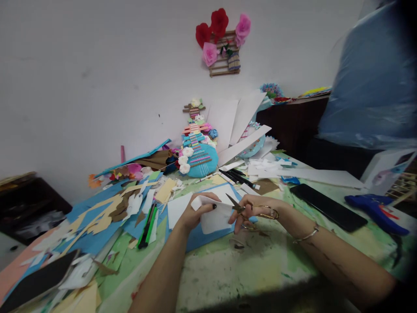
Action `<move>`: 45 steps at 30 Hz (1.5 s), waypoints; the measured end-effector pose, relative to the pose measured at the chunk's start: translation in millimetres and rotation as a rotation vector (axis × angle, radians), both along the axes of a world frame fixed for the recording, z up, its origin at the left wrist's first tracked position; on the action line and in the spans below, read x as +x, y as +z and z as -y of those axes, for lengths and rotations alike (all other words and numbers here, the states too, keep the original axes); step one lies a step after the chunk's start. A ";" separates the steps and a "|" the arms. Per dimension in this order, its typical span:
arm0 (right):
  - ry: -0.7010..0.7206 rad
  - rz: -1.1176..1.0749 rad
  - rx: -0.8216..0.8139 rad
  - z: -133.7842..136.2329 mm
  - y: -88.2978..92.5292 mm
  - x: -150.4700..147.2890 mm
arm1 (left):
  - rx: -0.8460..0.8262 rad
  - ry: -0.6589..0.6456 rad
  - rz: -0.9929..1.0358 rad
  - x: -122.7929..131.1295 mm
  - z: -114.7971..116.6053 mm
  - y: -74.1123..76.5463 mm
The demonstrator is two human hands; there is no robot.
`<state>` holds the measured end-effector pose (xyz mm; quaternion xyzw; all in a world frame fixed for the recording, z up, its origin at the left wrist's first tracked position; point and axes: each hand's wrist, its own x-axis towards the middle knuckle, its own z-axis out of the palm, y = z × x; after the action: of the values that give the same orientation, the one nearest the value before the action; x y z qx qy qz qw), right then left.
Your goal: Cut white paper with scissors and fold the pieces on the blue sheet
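Note:
My left hand (198,211) pinches a folded piece of white paper (216,219), its thumb pressed on the top. In my right hand (249,211) is a pair of scissors (236,205) with gold-coloured handles, fingers through the loops. The blades stand partly apart at the paper's right edge; whether they touch it I cannot tell. Beneath both hands lie a blue sheet (208,239) and white sheets (177,211) on the table.
Paper scraps (100,213) cover the left side, with a green cutter knife (148,228) among them. Black pens (236,176) lie behind my hands. To the right are a black phone (327,206) and a blue glue gun (374,213). A blue guitar-shaped craft (203,158) leans at the wall.

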<state>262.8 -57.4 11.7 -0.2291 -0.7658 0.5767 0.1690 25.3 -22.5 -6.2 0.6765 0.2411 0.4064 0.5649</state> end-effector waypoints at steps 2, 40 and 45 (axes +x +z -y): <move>0.013 -0.006 -0.021 -0.4 0.0 -0.5 | -0.015 0.014 -0.023 -0.7 0.0 -1.6; -0.131 -0.064 -0.008 -2.8 -7.1 -4.3 | 0.000 0.140 -0.062 -0.4 -0.1 -0.4; -0.171 -0.017 -0.023 -6.5 -11.3 -3.4 | 0.001 0.155 -0.047 -1.4 -1.5 -1.2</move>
<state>259.5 -50.9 0.4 -0.2904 -0.7353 0.5709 0.2215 23.9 -20.9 -7.4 0.6652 0.3057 0.4330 0.5258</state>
